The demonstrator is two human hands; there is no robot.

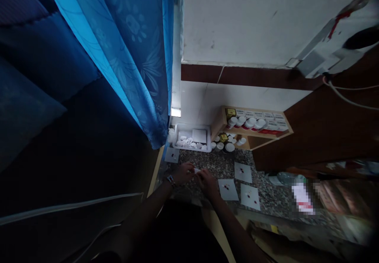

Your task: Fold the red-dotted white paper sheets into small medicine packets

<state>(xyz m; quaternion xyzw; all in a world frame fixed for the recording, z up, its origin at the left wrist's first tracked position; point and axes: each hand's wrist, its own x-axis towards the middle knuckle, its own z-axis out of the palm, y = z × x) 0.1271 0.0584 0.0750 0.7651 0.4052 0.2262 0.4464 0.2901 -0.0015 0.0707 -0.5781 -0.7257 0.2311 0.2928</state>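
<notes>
Between my fingertips is a small piece of white paper (196,171), folded or creased, held just above the speckled granite counter (207,158). My left hand (184,173), with a watch on the wrist, pinches its left end. On the other end, the fingers of my right hand (206,181) are closed. Whether anything lies inside the paper is hidden. Right of my hands, white paper squares (227,194) lie flat with small dark red and pale pills on them. Another paper square (172,152) with a few pills lies beyond my left hand.
A clear plastic tray (209,130) of folded white papers and a paper stack stands against the wall. Beside it, a wooden shelf (220,123) holds white-capped bottles and boxes. A blue curtain (139,53) hangs at left. Power sockets and cables (321,67) are upper right.
</notes>
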